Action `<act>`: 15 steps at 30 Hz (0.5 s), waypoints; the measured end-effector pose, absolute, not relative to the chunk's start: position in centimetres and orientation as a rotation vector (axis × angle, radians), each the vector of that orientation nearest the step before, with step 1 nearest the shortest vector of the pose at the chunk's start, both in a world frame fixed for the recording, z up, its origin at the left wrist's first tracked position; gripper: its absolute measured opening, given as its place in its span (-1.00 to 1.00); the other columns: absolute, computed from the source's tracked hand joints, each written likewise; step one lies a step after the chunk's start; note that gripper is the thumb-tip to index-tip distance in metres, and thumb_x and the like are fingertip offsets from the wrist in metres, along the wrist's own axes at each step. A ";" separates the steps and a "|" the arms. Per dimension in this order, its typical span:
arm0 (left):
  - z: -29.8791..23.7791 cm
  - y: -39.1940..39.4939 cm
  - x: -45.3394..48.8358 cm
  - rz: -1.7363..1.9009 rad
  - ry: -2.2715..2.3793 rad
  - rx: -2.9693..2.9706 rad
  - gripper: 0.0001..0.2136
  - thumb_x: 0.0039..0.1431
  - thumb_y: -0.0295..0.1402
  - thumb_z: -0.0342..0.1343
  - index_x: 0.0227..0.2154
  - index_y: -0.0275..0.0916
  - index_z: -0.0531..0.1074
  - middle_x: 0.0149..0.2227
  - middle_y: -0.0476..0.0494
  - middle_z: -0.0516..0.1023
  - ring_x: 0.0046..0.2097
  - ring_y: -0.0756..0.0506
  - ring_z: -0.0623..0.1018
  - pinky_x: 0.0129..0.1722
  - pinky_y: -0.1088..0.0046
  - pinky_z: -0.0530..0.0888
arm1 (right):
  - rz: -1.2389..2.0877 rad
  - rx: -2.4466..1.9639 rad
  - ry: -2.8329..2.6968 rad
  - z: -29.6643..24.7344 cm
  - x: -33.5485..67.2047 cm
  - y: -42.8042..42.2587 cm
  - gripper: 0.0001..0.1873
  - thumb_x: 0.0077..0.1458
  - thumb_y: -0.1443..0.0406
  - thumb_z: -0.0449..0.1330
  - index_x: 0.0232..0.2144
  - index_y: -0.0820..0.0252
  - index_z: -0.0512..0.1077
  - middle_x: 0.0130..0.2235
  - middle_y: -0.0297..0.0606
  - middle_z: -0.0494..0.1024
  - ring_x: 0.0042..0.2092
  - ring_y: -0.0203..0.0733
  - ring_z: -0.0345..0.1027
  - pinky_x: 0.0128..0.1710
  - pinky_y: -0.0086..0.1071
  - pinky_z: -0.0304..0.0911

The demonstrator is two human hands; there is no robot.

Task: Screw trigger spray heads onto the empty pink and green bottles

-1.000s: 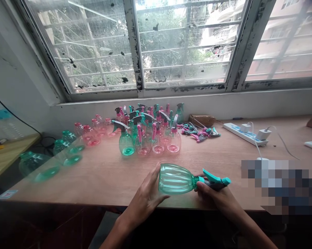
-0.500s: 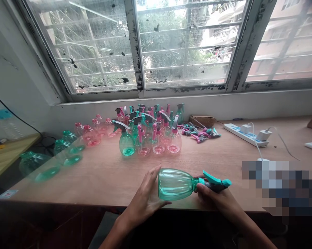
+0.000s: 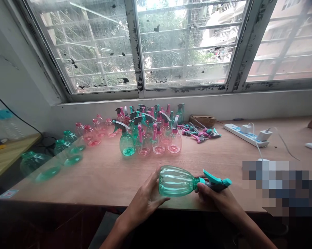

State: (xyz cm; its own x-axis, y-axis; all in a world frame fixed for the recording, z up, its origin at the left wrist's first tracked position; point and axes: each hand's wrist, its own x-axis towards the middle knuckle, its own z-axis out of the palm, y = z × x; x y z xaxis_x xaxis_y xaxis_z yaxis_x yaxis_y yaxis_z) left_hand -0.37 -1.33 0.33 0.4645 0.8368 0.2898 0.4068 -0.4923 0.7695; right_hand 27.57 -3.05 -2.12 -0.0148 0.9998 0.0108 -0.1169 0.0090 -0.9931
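A clear green spray bottle (image 3: pixel 177 181) lies sideways in the air above the table's near edge, its base to the left. My left hand (image 3: pixel 145 197) cups the base end, with the thumb below and the fingers behind it, partly hidden. At the neck, my right hand (image 3: pixel 213 196) grips around the collar of the teal and grey trigger head (image 3: pixel 217 181), which points right. The head sits on the bottle's mouth. Most of my right fingers are hidden behind the head and neck.
Several pink and green spray bottles (image 3: pixel 158 138) with heads stand beyond my hands. Headless pink bottles (image 3: pixel 90 135) and green bottles (image 3: pixel 70 152) are to the left. Loose trigger heads (image 3: pixel 201 133) lie in a pile, near a white power strip (image 3: pixel 245 135) with cables. A blurred patch covers the right.
The bottle's base end has tilted up slightly and its ribbed body looks turned. My left thumb has shifted up a little with it; my right hand has barely moved.
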 end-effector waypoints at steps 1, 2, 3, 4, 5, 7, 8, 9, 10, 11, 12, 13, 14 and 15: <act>0.4 -1.4 -0.3 0.893 1.028 2.079 0.02 0.16 -0.30 0.37 0.43 0.18 -0.30 0.41 -0.11 0.21 0.35 -0.27 0.34 0.32 0.10 0.33 | 1.265 -1.103 -1.127 -2.1 27.5 -3.1 -0.55 0.01 -0.09 0.39 -0.34 0.19 0.59 -0.56 -0.34 0.47 -0.51 -0.20 0.31 -0.50 -0.33 0.19; 0.5 -1.4 -0.2 0.889 1.042 2.067 0.08 0.10 -0.29 0.42 0.43 0.17 -0.30 0.40 -0.13 0.23 0.35 -0.29 0.33 0.32 0.09 0.33 | 1.265 -1.101 -1.115 -2.0 27.5 -3.1 -0.54 0.00 -0.09 0.39 -0.33 0.18 0.59 -0.55 -0.33 0.48 -0.51 -0.19 0.31 -0.50 -0.33 0.20; 0.7 -1.5 -0.1 0.880 1.068 2.056 0.14 0.02 -0.27 0.47 0.44 0.14 -0.29 0.38 -0.16 0.24 0.35 -0.32 0.31 0.32 0.07 0.33 | 1.268 -1.101 -1.108 -2.1 27.4 -3.1 -0.53 -0.01 -0.09 0.40 -0.31 0.18 0.59 -0.53 -0.33 0.49 -0.51 -0.20 0.31 -0.50 -0.33 0.21; 1.0 -1.6 -0.1 0.864 1.102 2.050 0.18 -0.05 -0.25 0.50 0.44 0.10 -0.26 0.37 -0.20 0.25 0.36 -0.35 0.29 0.32 0.04 0.32 | 1.271 -1.104 -1.108 -2.1 27.4 -3.1 -0.53 -0.02 -0.09 0.40 -0.31 0.18 0.58 -0.52 -0.32 0.50 -0.52 -0.21 0.30 -0.51 -0.34 0.20; 1.3 -1.7 0.0 0.843 1.135 2.051 0.18 -0.08 -0.21 0.51 0.45 0.06 -0.22 0.36 -0.23 0.27 0.36 -0.37 0.28 0.33 0.02 0.30 | 1.274 -1.109 -1.118 -2.2 27.5 -3.1 -0.53 -0.02 -0.10 0.40 -0.33 0.18 0.58 -0.52 -0.32 0.50 -0.52 -0.22 0.29 -0.52 -0.35 0.18; 1.8 -1.8 0.0 0.797 1.166 2.073 0.11 -0.06 -0.16 0.49 0.44 0.01 -0.12 0.33 -0.27 0.29 0.34 -0.39 0.29 0.32 0.00 0.30 | 1.273 -1.118 -1.152 -2.3 27.6 -3.1 -0.54 0.00 -0.10 0.38 -0.42 0.20 0.56 -0.54 -0.32 0.48 -0.53 -0.24 0.26 -0.54 -0.36 0.15; 1.9 -1.9 0.0 0.776 1.160 2.089 0.09 -0.05 -0.14 0.49 0.44 0.00 -0.09 0.32 -0.27 0.29 0.33 -0.39 0.30 0.32 0.01 0.31 | 1.270 -1.118 -1.162 -2.4 27.6 -3.1 -0.53 0.01 -0.10 0.38 -0.44 0.20 0.56 -0.56 -0.31 0.47 -0.53 -0.24 0.26 -0.54 -0.36 0.14; 2.0 -1.8 -0.1 0.768 1.147 2.101 0.09 -0.06 -0.14 0.49 0.44 0.01 -0.08 0.33 -0.26 0.28 0.33 -0.38 0.30 0.31 0.03 0.32 | 1.266 -1.114 -1.163 -2.4 27.7 -3.1 -0.53 0.02 -0.10 0.37 -0.45 0.21 0.56 -0.56 -0.31 0.47 -0.53 -0.24 0.26 -0.53 -0.36 0.15; 1.9 -1.8 -0.1 0.772 1.127 2.109 0.09 -0.05 -0.16 0.49 0.44 0.03 -0.09 0.34 -0.24 0.27 0.34 -0.38 0.30 0.31 0.06 0.32 | 1.264 -1.109 -1.157 -2.4 27.7 -3.0 -0.54 0.02 -0.09 0.38 -0.43 0.21 0.57 -0.57 -0.31 0.47 -0.53 -0.23 0.27 -0.52 -0.35 0.16; 1.7 -1.7 -0.2 0.788 1.107 2.111 0.08 -0.02 -0.19 0.48 0.44 0.05 -0.11 0.35 -0.22 0.25 0.35 -0.36 0.28 0.32 0.08 0.32 | 1.266 -1.104 -1.150 -2.4 27.7 -3.0 -0.54 0.02 -0.09 0.38 -0.41 0.20 0.58 -0.57 -0.31 0.48 -0.53 -0.23 0.28 -0.52 -0.35 0.16; 1.5 -1.7 -0.2 0.808 1.089 2.109 0.05 0.03 -0.23 0.45 0.44 0.08 -0.15 0.36 -0.19 0.23 0.36 -0.34 0.27 0.33 0.10 0.31 | 1.269 -1.099 -1.144 -2.4 27.7 -3.0 -0.54 0.01 -0.09 0.39 -0.38 0.20 0.58 -0.56 -0.31 0.50 -0.53 -0.22 0.29 -0.52 -0.35 0.17; 1.2 -1.6 -0.3 0.826 1.073 2.101 0.02 0.10 -0.28 0.41 0.44 0.12 -0.19 0.38 -0.16 0.22 0.37 -0.31 0.27 0.33 0.12 0.30 | 1.275 -1.095 -1.139 -2.4 27.6 -3.0 -0.54 0.01 -0.09 0.39 -0.36 0.20 0.59 -0.54 -0.30 0.51 -0.53 -0.22 0.30 -0.53 -0.35 0.18; 1.0 -1.5 -0.3 0.832 1.060 2.091 0.01 0.15 -0.33 0.37 0.44 0.14 -0.24 0.39 -0.13 0.22 0.37 -0.28 0.28 0.34 0.12 0.30 | 1.282 -1.092 -1.135 -2.4 27.6 -3.0 -0.54 0.00 -0.09 0.40 -0.35 0.20 0.59 -0.53 -0.29 0.53 -0.53 -0.22 0.31 -0.53 -0.35 0.18; 0.8 -1.5 -0.3 0.825 1.052 2.081 0.02 0.16 -0.35 0.36 0.44 0.15 -0.28 0.39 -0.13 0.22 0.37 -0.27 0.29 0.34 0.12 0.30 | 1.286 -1.088 -1.129 -2.5 27.7 -3.0 -0.54 0.00 -0.09 0.40 -0.33 0.19 0.60 -0.51 -0.28 0.54 -0.53 -0.22 0.31 -0.52 -0.35 0.20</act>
